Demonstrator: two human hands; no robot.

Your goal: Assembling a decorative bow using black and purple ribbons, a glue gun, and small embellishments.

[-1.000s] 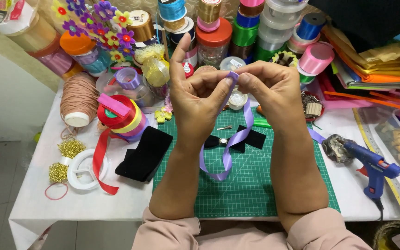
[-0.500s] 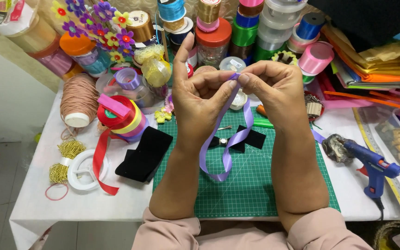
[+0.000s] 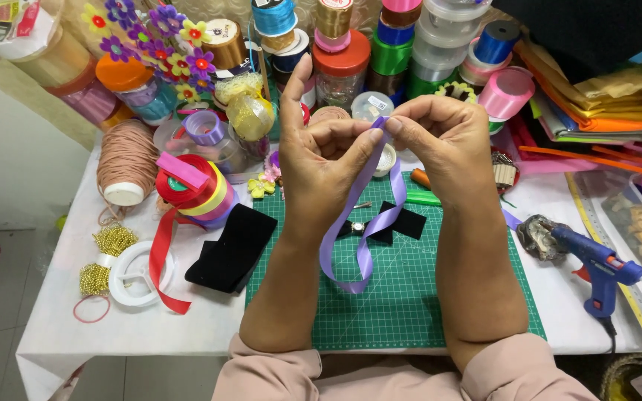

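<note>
Purple ribbon (image 3: pixel 358 230) pinched between both hands' fingertips (image 3: pixel 374 137), loop hanging below

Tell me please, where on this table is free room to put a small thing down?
Bare patches: the green cutting mat between the forearms, below the hanging purple ribbon; the white cloth between the black velvet piece and the table's near edge. The back is crowded with ribbon spools; the blue glue gun fills the right side.

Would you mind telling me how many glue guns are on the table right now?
1. The blue glue gun lies on the white table, right of the green cutting mat, beyond the right hand. Clutter at the back may hide others.
</note>
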